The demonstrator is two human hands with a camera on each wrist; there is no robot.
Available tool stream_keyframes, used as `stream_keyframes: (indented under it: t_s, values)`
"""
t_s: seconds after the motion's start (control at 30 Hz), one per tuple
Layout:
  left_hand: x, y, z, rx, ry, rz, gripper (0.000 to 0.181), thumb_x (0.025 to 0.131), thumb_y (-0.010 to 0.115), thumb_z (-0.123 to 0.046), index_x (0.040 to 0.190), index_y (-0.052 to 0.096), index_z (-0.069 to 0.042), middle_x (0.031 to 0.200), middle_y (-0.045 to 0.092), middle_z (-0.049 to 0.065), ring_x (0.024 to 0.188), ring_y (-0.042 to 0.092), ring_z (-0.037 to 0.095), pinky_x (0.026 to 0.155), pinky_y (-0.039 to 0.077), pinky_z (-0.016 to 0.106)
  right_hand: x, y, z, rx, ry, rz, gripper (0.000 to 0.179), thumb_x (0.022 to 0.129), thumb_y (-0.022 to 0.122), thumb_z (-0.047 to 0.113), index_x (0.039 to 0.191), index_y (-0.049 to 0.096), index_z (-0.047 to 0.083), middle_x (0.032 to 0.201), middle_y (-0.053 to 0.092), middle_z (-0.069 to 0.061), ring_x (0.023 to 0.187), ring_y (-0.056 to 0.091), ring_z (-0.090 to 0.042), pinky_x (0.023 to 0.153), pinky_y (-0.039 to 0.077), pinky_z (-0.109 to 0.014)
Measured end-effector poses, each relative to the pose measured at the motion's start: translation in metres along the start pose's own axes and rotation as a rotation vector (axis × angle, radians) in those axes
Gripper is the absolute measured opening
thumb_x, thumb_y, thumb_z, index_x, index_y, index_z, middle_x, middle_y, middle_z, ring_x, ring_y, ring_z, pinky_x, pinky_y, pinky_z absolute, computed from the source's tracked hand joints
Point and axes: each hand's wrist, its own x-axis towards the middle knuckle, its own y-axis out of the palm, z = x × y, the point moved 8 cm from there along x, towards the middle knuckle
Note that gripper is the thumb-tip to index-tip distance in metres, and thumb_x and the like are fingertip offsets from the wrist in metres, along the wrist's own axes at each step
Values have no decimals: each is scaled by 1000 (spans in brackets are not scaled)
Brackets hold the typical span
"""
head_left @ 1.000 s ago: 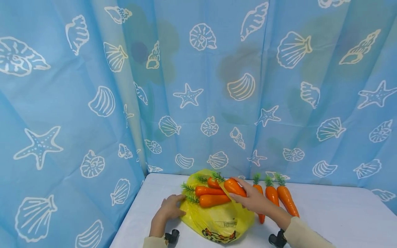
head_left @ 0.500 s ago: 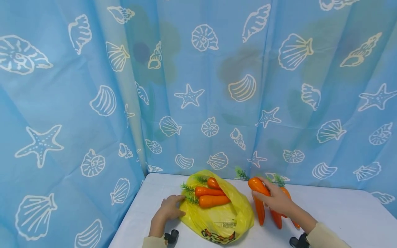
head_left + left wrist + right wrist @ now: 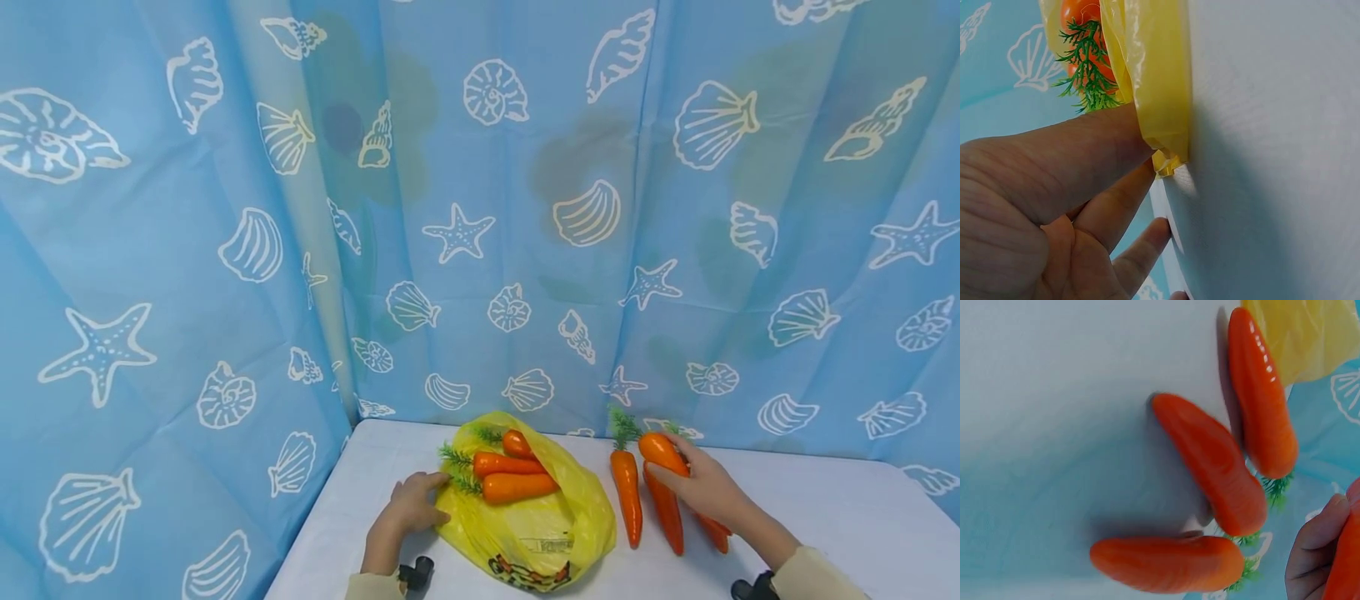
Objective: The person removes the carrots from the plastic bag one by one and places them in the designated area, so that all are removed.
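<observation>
My right hand [image 3: 705,483] grips an orange carrot [image 3: 663,452] with a green leafy top, above the row of carrots on the table. In the right wrist view, part of that hand [image 3: 1316,556] and the held carrot [image 3: 1346,562] show at the lower right edge. A yellow plastic bag [image 3: 525,533] lies with its mouth spread, and three carrots [image 3: 519,487] are visible inside. On its left side my left hand [image 3: 411,500] pinches the bag's rim; the left wrist view shows the bag's edge [image 3: 1163,81] between thumb and finger.
Three carrots lie on the white table [image 3: 825,517] right of the bag: one nearest the bag [image 3: 627,496], a middle one [image 3: 666,512], and one partly behind the right hand [image 3: 716,533]. A blue shell-print curtain [image 3: 465,333] hangs behind and to the left.
My right hand has carried its carrot rightward from the bag's mouth to above the carrots on the table. The left hand has stayed at the bag's edge.
</observation>
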Motion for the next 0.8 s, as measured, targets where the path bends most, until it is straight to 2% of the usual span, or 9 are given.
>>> stream_keyframes:
  t_s: [0.13, 0.3, 0.37, 0.63, 0.8]
  values:
    - [0, 0, 0, -1, -10, -1, 57, 78, 81, -14, 132, 63, -9, 138, 58, 17, 136, 43, 44, 117, 13, 70, -2, -5, -7, 0, 19, -15, 88, 91, 62, 55, 151, 27, 2, 132, 52, -29, 94, 58, -28, 78, 60, -44]
    - [0, 1, 2, 10, -12, -1, 57, 79, 81, -15, 132, 63, -10, 139, 57, 17, 136, 42, 44, 117, 14, 70, -3, -8, -15, -13, 13, -35, 87, 91, 62, 55, 150, 29, 0, 133, 52, -30, 106, 58, -36, 87, 58, -53]
    - [0, 1, 2, 9, -8, -2, 57, 79, 81, -15, 132, 63, -10, 139, 57, 18, 137, 42, 44, 117, 14, 70, -3, -10, -19, -31, 12, -44, 87, 91, 62, 55, 149, 30, -1, 132, 53, -30, 106, 59, -36, 87, 57, -54]
    - [-2, 0, 3, 8, -7, -8, 57, 79, 81, -14, 132, 63, -9, 139, 57, 18, 136, 42, 44, 117, 13, 70, -1, -22, -39, -62, 27, -88, 84, 92, 62, 53, 146, 32, -4, 124, 55, -31, 98, 59, -32, 77, 60, -42]
    - [-1, 1, 3, 12, 0, -10, 57, 79, 81, -15, 133, 62, -10, 139, 57, 17, 135, 43, 43, 117, 13, 70, 2, -28, -53, -65, 46, -107, 87, 93, 59, 55, 147, 29, -6, 123, 54, -33, 98, 59, -35, 76, 60, -42]
